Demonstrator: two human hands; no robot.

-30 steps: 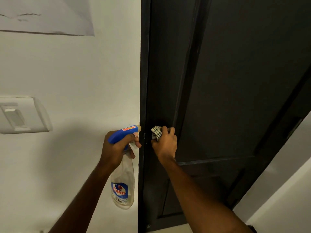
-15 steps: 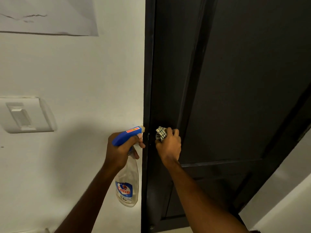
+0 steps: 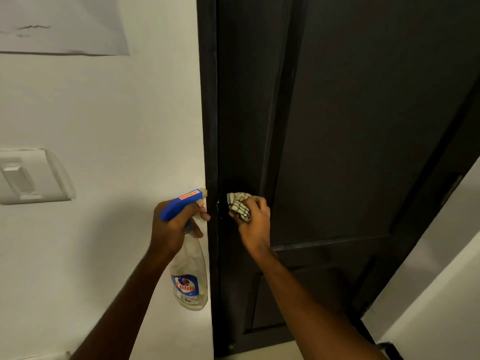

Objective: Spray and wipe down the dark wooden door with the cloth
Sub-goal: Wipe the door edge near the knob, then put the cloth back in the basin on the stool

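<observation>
The fingers (image 3: 257, 202) of the right hand (image 3: 255, 226) curl round a bunched checked cloth (image 3: 237, 203) and hold it at the left upright of the dark door (image 3: 350, 126), above a cross rail. The left hand (image 3: 171, 227) grips the blue head of a spray bottle (image 3: 189, 281), one finger over the trigger and the nozzle close to the door's edge. The clear bottle hangs before the white wall (image 3: 117, 120). Farther left are a light switch (image 3: 31, 175) and a sheet of paper (image 3: 59, 22).
</observation>
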